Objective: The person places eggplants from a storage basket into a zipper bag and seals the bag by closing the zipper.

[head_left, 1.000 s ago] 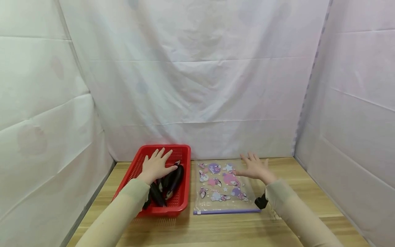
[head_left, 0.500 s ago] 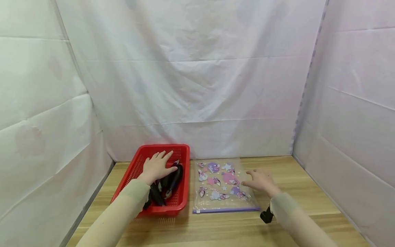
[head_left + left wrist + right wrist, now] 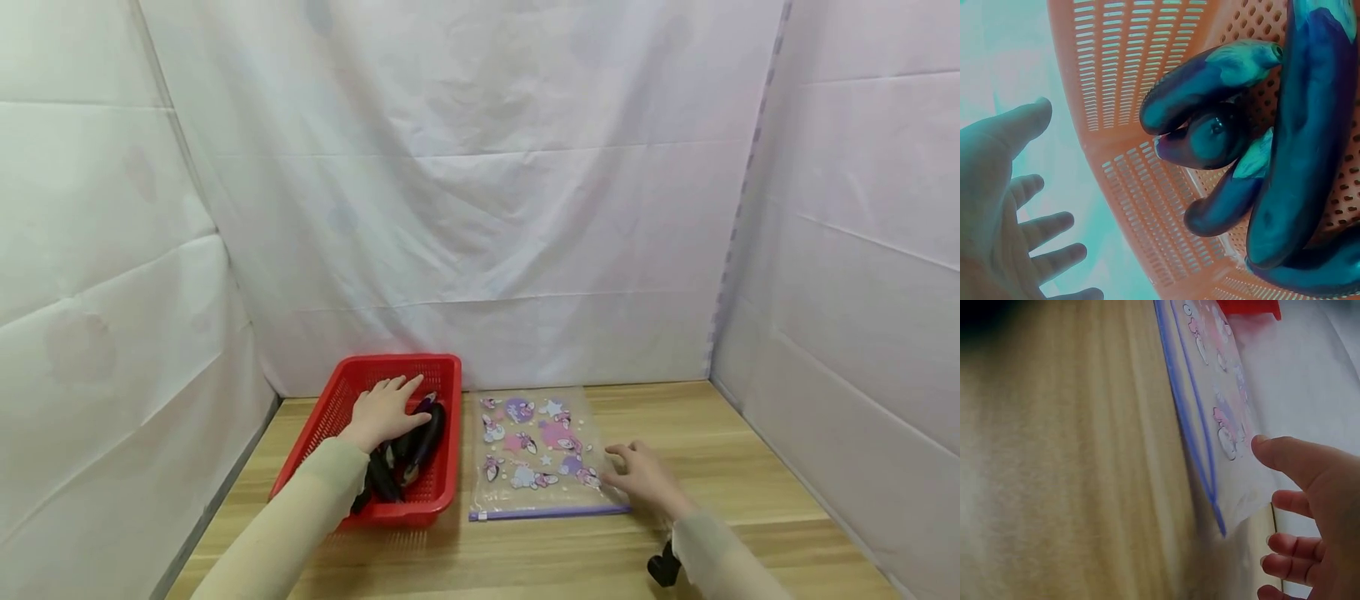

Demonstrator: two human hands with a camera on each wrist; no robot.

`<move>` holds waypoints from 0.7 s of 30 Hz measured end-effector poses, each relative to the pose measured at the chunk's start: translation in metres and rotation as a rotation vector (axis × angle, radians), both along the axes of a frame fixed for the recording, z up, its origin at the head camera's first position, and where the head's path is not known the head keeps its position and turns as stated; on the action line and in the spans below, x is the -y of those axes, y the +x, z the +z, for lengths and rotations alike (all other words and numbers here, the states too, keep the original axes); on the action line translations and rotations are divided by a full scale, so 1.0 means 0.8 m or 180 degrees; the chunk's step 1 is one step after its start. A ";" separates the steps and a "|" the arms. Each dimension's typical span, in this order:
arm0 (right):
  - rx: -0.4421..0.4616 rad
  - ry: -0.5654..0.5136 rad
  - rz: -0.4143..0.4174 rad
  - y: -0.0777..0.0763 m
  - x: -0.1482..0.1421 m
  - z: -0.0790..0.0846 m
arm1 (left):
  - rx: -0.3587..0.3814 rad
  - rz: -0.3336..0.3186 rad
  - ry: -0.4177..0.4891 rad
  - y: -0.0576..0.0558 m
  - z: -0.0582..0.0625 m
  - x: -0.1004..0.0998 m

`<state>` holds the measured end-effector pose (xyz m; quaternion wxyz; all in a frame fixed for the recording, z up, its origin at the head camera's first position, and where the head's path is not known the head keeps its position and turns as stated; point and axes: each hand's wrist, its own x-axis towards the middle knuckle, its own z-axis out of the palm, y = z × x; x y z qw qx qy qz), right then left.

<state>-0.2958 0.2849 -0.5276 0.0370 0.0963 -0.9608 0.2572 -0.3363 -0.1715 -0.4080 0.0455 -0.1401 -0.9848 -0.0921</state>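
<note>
Released: right-hand grip (image 3: 641, 479) beside the zip bag (image 3: 532, 458), left-hand grip (image 3: 382, 410) over the red basket (image 3: 453, 446).
Nearest, a black device (image 3: 663, 567) sits at the cuff of the right sleeve (image 3: 727, 560). The right-hand grip has fingers loosely bent at the bag's right edge; contact cannot be confirmed. The clear, printed zip bag lies flat on the wooden surface (image 3: 525, 562), purple strip (image 3: 551, 513) along its near edge, slider (image 3: 482, 516) at the basket end. The red basket stands just left of it; above, the left-hand grip has fingers spread. Several dark eggplants (image 3: 1304, 137) lie inside the basket. White cloth (image 3: 480, 225) hangs behind.
</note>
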 end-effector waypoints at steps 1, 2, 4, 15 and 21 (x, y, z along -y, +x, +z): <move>0.0021 -0.0069 0.0000 0.000 -0.001 -0.003 | -0.0003 -0.0001 -0.0005 -0.001 0.001 -0.001; 0.0034 -0.0116 -0.0008 0.001 -0.002 -0.006 | -0.0011 -0.0009 -0.0015 -0.001 0.001 -0.001; 0.0030 -0.0198 0.0005 0.002 -0.004 -0.011 | -0.0009 -0.0014 -0.0040 -0.003 0.001 -0.003; 0.0112 -0.0462 -0.0025 0.004 -0.006 -0.023 | 0.0083 -0.0008 0.0035 -0.007 0.003 -0.007; 0.0110 -0.0521 0.0104 0.011 -0.007 -0.021 | 0.0154 0.0020 0.0086 -0.009 0.004 -0.008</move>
